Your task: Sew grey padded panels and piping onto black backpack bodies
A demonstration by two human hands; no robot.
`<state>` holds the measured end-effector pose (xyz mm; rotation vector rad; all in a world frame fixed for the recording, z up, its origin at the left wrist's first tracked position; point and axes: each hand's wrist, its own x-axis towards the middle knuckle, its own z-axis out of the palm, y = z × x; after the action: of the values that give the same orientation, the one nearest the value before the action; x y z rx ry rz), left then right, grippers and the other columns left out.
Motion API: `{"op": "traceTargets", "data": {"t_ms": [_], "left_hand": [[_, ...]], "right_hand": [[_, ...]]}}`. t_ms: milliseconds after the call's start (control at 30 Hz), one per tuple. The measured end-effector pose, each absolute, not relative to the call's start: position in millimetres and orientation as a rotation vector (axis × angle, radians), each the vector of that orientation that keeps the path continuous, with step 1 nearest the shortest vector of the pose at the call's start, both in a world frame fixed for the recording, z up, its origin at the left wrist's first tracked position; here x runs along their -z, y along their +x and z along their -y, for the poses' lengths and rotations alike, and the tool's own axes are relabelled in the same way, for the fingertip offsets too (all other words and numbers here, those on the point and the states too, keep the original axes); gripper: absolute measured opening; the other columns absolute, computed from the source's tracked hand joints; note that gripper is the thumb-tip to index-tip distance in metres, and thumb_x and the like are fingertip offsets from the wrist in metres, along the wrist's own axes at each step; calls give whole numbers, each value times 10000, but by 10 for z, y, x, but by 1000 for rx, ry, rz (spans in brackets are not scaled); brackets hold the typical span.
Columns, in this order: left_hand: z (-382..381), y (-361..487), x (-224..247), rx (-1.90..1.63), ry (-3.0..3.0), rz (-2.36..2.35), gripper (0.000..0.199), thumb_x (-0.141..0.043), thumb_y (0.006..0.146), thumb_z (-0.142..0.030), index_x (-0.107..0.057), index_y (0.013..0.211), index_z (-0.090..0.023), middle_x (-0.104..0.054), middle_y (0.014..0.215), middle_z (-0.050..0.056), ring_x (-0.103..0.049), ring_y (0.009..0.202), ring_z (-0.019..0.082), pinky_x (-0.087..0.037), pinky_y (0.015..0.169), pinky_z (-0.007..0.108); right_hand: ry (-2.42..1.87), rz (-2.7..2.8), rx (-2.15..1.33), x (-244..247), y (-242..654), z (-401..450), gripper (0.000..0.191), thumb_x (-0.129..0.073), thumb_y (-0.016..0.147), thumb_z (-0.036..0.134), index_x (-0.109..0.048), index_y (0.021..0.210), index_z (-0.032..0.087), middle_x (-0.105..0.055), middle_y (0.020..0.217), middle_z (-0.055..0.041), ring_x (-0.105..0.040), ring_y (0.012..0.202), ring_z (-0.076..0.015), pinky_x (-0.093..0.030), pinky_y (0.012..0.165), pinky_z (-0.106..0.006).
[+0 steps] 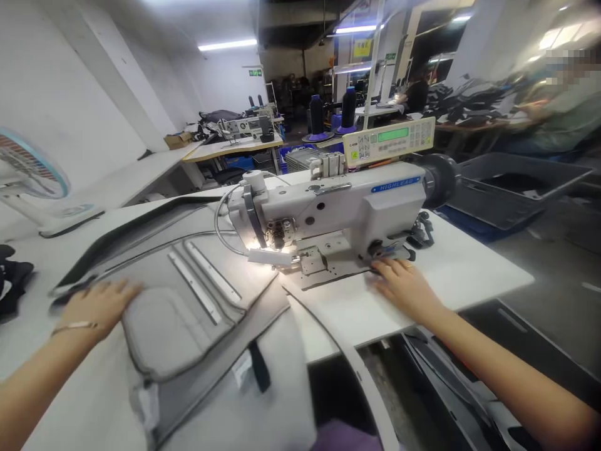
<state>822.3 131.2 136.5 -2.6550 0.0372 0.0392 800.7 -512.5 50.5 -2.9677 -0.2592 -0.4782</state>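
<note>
A large grey sewn cover (164, 326) with dark piped seams and two white strips spreads over the table, its near end hanging past the front edge. My left hand (101, 305) lies flat on the cover's left side, fingers stretched out. The white sewing machine (323, 207) has a lit needle area, and the cover's right edge reaches up to it. Beside the foot of the machine's column, my right hand (399, 282) rests with fingers extended near the dark dial (375, 248); nothing shows in its grasp. Its fingertips are partly blurred.
A control panel (390, 141) and thread cones (348, 111) stand behind the machine. At left are a fan (28, 169) and dark fabric pieces (14, 282). A grey crate (516, 181) stands at right, with a person (563, 119) beyond. Dark pieces (451, 388) lie below the table.
</note>
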Motion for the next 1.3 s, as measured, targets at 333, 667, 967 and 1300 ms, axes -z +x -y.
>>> {"op": "traceTargets", "data": {"t_ms": [333,667,967,1300], "left_hand": [[199,7849,-1183,-285,-2682,-298,884,-562,692,-68,-198,1455,-327,-221,1534,86,-307,1345,352,-382,1013,509],[-253,7966,-667,-144,-2831,-408,965,-383,630,124,-268,1402,-443,-210,1535,50,-291,1364,315,-395,1040,435],[-368,7935,-1207,29,-3017,-438,405,-394,799,-143,-581,1158,-150,-600,1233,116,-548,1149,234,-431,1018,394],[478,8406,-1454,-187,-2775,-645,492,-347,755,-5,-623,1110,-205,-639,1026,68,-595,944,172,-473,810,294]], "right_hand": [[-2331,1573,507,-635,7573,3785,290,-464,885,133,-594,1138,188,-514,1305,-99,-401,1253,-232,-345,1047,-378],[-2137,2040,457,-755,7714,2769,106,-532,830,181,-636,815,200,-599,752,-16,-533,683,-173,-382,614,-309],[-2151,1577,-170,-1178,7773,2507,234,-514,884,356,-690,830,212,-651,808,-1,-576,768,-138,-361,572,-230],[-2385,1304,-228,-897,8009,2473,707,-555,756,621,-485,1282,154,-624,942,-169,-612,842,-296,-482,654,-361]]}}
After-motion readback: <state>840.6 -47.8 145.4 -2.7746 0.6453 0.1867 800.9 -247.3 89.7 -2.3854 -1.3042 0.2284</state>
